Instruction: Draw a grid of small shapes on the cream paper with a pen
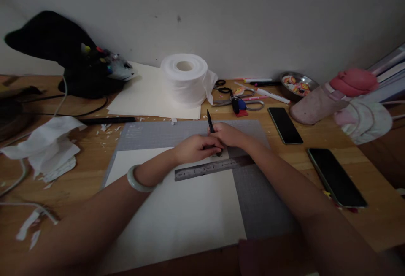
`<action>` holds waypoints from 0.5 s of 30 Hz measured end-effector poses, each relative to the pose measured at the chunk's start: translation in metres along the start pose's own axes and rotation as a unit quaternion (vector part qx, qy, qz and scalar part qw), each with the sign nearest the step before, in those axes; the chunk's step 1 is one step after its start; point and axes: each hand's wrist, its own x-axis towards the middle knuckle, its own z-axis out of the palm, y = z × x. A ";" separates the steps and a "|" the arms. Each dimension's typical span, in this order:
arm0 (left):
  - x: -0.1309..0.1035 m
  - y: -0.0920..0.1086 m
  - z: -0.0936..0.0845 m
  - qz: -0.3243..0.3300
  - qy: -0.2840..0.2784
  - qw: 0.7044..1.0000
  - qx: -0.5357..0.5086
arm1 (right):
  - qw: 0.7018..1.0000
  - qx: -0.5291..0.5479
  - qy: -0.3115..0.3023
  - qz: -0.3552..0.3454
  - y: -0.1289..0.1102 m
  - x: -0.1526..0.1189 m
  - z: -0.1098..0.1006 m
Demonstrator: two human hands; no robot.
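My right hand [226, 134] is closed around a black pen [209, 118], whose upper end points up and away from me. Beside it, my left hand [199, 148] has its fingers pressed together and touching the right one; whatever they pinch is hidden. Both hands rest over the top right part of a large white sheet [186, 212]. A small dark mark or object shows under the fingers, too small to make out. Just below the hands a metal ruler [205, 169] lies across the sheet. Under the sheet is a grey mat [262, 200].
Behind the mat stand a white paper roll [184, 79], scissors [255, 105], pens and a metal bowl [297, 85]. Two phones [285, 125] and a pink bottle [332, 94] lie right. Crumpled tissue [50, 145], cables and a black object [72, 56] are left.
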 end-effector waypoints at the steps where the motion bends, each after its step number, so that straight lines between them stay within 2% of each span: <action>1: 0.000 0.000 0.000 0.001 0.001 1.000 0.001 | 1.000 0.001 0.001 0.000 0.000 0.000 0.000; 15: 0.000 -0.001 0.001 0.004 0.003 1.000 0.008 | 0.999 0.034 0.005 0.000 0.004 0.002 0.000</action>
